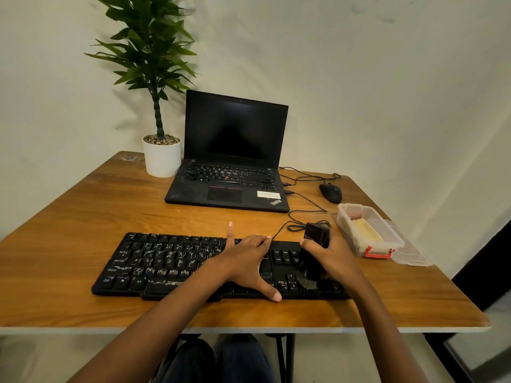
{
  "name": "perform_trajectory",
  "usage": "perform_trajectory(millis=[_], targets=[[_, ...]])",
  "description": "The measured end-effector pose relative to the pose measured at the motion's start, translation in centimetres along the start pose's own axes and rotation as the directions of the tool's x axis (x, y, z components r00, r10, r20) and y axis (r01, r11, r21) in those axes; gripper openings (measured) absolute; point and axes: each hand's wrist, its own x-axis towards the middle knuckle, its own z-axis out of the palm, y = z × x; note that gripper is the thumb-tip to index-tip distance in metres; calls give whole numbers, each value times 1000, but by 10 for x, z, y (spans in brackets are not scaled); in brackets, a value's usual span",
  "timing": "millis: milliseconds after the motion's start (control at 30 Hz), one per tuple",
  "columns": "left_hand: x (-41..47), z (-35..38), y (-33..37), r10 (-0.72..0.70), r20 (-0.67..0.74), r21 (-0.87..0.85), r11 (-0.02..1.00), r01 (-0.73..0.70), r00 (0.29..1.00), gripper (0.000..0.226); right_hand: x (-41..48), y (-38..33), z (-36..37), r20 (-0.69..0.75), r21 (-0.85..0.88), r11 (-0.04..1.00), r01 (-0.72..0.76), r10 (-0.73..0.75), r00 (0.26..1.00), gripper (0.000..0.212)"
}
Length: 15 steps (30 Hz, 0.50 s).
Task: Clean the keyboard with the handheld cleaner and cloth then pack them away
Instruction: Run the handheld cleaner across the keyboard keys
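Observation:
A black keyboard lies near the front edge of the wooden table, with white dust on its left keys. My left hand rests flat on the keyboard's middle, fingers spread, holding it down. My right hand grips a black handheld cleaner upright, its brush end touching the keys at the keyboard's right part. A yellow cloth lies inside a clear plastic box to the right.
An open black laptop stands behind the keyboard, with a potted plant to its left. A black mouse and loose cables lie at the right rear. The box's clear lid sits beside it near the table's right edge.

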Motion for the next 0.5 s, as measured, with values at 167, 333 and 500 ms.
perform_trajectory(millis=[167, 333, 500], targets=[[0, 0, 0, 2, 2, 0, 1000, -2, 1000, 123, -3, 8, 3, -101, 61, 998, 19, -13, 995, 14], [0, 0, -1, 5, 1, 0, 1000, -5, 1000, 124, -7, 8, -2, -101, 83, 996, 21, -13, 995, 17], [-1, 0, 0, 3, 0, -2, 1000, -3, 1000, 123, -14, 5, -1, 2, 57, 998, 1, -1, 1000, 16]])
